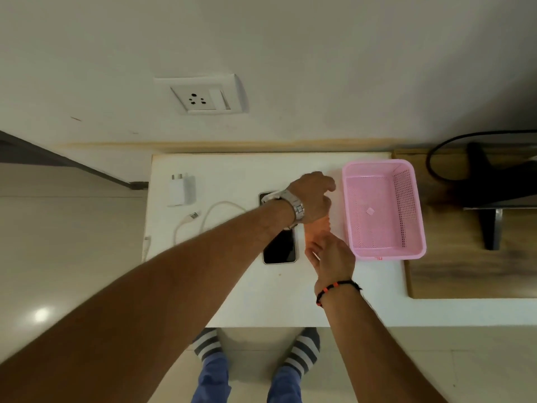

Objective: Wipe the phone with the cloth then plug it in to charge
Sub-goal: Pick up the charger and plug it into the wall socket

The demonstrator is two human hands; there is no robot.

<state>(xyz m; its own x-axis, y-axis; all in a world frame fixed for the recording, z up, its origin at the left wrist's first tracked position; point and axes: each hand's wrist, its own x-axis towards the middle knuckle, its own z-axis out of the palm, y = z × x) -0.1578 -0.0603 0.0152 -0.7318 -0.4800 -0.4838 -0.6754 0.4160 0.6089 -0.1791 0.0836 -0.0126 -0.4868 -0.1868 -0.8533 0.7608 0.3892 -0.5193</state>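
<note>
A dark-screened phone (280, 248) lies face up on the white table (232, 286); my left forearm crosses over its far end. Just right of the phone, a small orange cloth (317, 228) is stretched between my two hands. My left hand (312, 199), with a metal watch on the wrist, curls over the cloth's far end. My right hand (331, 257) pinches its near end. Most of the cloth is hidden by the hands. A white charger adapter (181, 189) and a loose white cable (203, 219) lie at the table's left. A wall socket (200, 97) sits above the table.
A pink plastic basket (383, 210) stands right of the hands, close to them, with only a small scrap inside. Further right, a black stand and a black cable rest on a wooden board (453, 274). My feet in striped socks show below the table's near edge.
</note>
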